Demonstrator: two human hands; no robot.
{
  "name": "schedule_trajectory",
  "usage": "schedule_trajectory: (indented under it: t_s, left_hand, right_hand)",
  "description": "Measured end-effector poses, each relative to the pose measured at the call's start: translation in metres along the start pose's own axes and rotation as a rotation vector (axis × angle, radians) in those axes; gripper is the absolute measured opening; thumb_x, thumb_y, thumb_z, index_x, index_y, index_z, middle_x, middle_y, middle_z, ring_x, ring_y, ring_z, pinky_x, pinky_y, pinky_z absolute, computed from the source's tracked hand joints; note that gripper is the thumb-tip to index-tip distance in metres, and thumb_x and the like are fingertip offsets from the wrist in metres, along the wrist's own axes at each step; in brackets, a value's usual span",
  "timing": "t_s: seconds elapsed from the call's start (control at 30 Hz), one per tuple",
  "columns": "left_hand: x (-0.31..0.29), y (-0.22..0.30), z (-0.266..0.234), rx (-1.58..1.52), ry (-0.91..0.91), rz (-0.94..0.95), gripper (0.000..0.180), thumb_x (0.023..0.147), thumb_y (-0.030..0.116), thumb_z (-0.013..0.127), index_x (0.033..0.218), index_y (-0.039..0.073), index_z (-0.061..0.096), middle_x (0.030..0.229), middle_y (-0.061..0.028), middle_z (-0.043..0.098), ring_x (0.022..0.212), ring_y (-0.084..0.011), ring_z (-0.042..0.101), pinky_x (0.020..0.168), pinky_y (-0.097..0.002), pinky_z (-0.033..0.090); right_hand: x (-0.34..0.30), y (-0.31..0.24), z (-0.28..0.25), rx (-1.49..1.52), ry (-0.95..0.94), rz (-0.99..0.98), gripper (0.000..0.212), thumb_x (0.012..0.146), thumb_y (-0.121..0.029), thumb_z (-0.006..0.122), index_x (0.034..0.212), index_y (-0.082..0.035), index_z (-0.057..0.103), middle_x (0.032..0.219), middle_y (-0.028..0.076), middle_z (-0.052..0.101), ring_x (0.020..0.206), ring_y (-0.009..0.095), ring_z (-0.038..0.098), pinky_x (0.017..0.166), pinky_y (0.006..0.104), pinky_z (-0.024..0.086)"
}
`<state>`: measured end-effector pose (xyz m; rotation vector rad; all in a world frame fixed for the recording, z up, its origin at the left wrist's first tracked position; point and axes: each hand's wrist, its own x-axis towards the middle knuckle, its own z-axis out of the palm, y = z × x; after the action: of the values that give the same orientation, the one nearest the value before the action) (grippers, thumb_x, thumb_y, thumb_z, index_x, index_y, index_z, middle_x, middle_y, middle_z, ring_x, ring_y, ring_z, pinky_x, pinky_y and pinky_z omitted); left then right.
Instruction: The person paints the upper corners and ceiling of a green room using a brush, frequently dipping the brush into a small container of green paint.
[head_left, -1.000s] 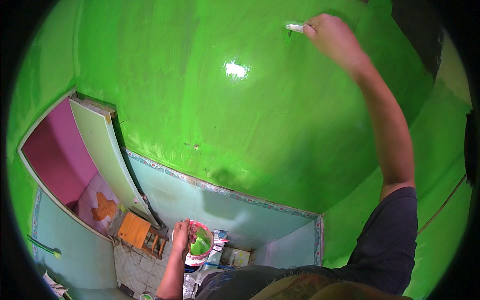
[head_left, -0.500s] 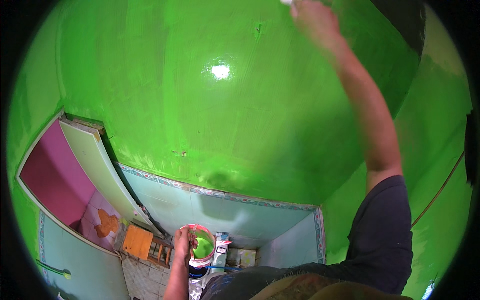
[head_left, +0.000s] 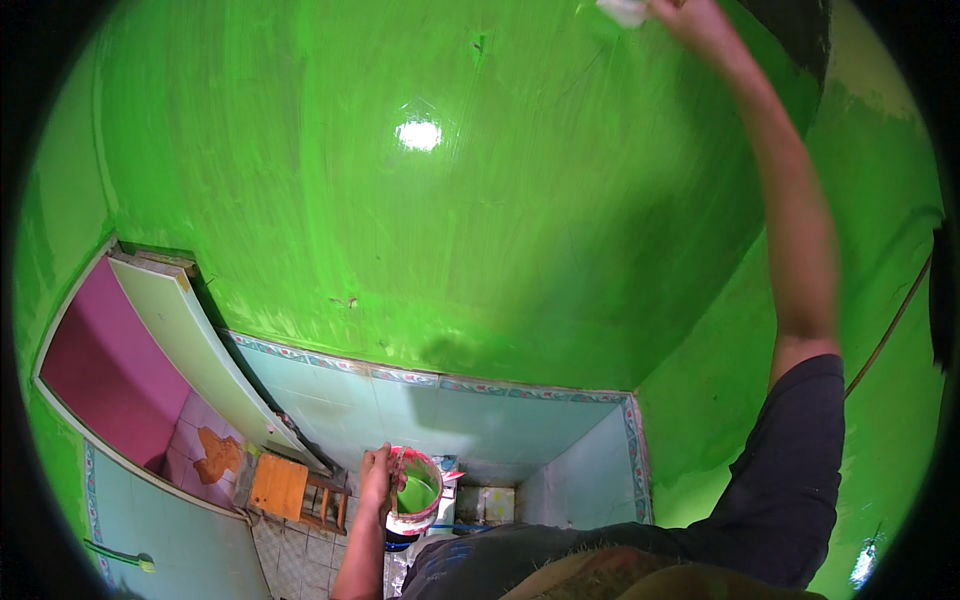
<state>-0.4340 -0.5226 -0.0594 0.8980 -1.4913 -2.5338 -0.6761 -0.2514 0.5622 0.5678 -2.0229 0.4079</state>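
Note:
My left hand (head_left: 377, 480) is closed on the rim of a white and red-stained paint bucket (head_left: 412, 519), which holds bright green paint (head_left: 419, 492). High at the top edge, my right hand (head_left: 695, 25) grips what looks like a paintbrush (head_left: 622, 10); only a whitish part of it shows, and the frame cuts it off. The brush is up against the green wall (head_left: 420, 220), where streaky strokes and a shiny lamp reflection show. My right arm is stretched far up, while the bucket stays low near my body.
Pale blue tiles with a patterned border (head_left: 500, 388) cover the lower wall. At the left, a light green door (head_left: 190, 330) stands open onto a pink-walled room. A small wooden chair (head_left: 280, 487) stands on the tiled floor. A cable (head_left: 890, 335) hangs at the right.
My right hand has moved to the right along the top of the wall, bringing more of the white brush into sight. The view has shifted slightly; my left hand still holds the bucket.

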Motion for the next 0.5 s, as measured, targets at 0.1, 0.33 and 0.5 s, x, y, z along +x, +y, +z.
schedule_trajectory:
  t_s: [0.1,0.33,0.5]
  left_hand:
    - [-0.001,-0.001,0.004,-0.003,-0.02,0.002,0.031,0.094,0.033,0.053,0.094,0.005,0.04,0.07,-0.009,0.055,0.046,-0.016,0.053,0.039,-0.0283,0.04]
    - [0.001,-0.001,0.007,0.038,-0.036,-0.004,0.032,0.094,0.034,0.052,0.095,0.004,0.04,0.07,-0.0092,0.055,0.048,-0.016,0.053,0.039,-0.0283,0.04]
    - [0.008,-0.004,0.005,0.026,-0.059,-0.01,0.033,0.093,0.034,0.052,0.096,0.004,0.041,0.071,-0.0097,0.055,0.048,-0.0166,0.054,0.038,-0.0288,0.04]
  right_hand:
    - [0.008,-0.038,-0.046,-0.189,0.252,-0.09,0.025,0.085,-0.025,0.055,0.085,-0.004,0.068,0.076,0.018,0.066,0.068,0.03,0.064,0.065,0.0442,0.049]
    - [-0.004,0.046,0.02,-0.329,0.198,-0.2,0.025,0.09,-0.026,0.05,0.094,-0.008,0.067,0.068,0.012,0.063,0.058,0.023,0.057,0.055,0.0379,0.045]
    - [-0.133,0.026,0.042,-0.357,-0.253,-0.198,0.029,0.094,-0.029,0.045,0.096,-0.009,0.067,0.065,0.009,0.059,0.051,0.02,0.051,0.048,0.0377,0.044]
